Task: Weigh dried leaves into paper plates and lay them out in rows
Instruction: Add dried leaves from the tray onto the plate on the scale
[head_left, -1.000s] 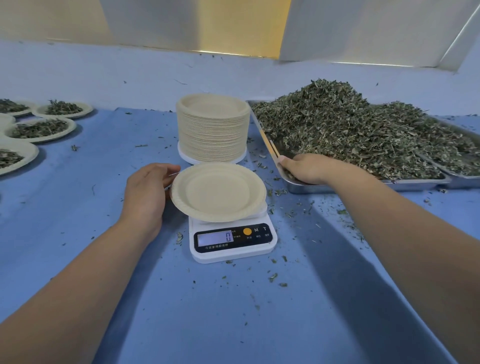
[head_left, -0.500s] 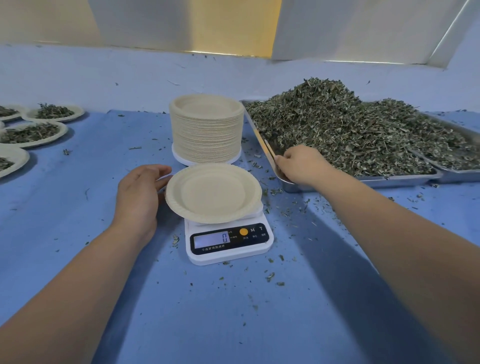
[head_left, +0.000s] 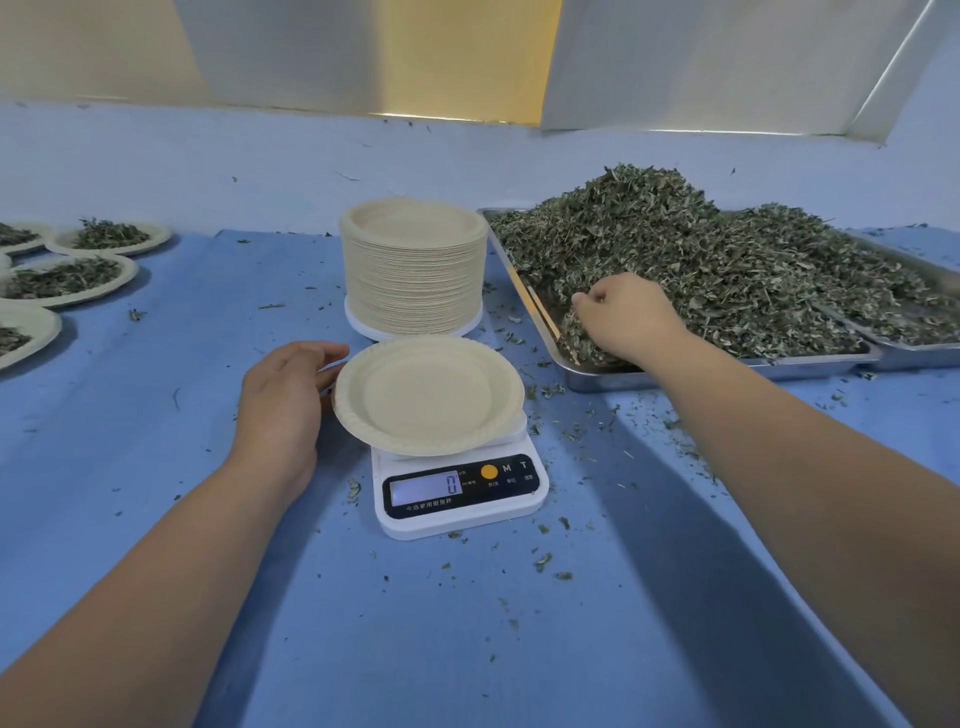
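- The round, beige, empty paper plate (head_left: 428, 395) sits on the white digital kitchen scale (head_left: 460, 493), whose display reads 0.
- The left hand (head_left: 283, 400) rests on the blue surface (head_left: 156, 467) just beside the plate's left rim. Its grip is apart, fingers relaxed and holding nothing.
- The right hand (head_left: 623, 317) reaches into the heap of dried green leaves (head_left: 701, 260) at the near left corner of the rectangular steel tray (head_left: 597, 376). Its grip is clamped on a clump of those leaves, fingers curled in.
- A tall stack of beige paper plates (head_left: 415, 270) stands just behind the scale, left of the tray.
- Several leaf-filled paper plates (head_left: 78, 275) lie close together at the far left.
- Loose leaf crumbs (head_left: 543, 561) dot the surface around the scale.
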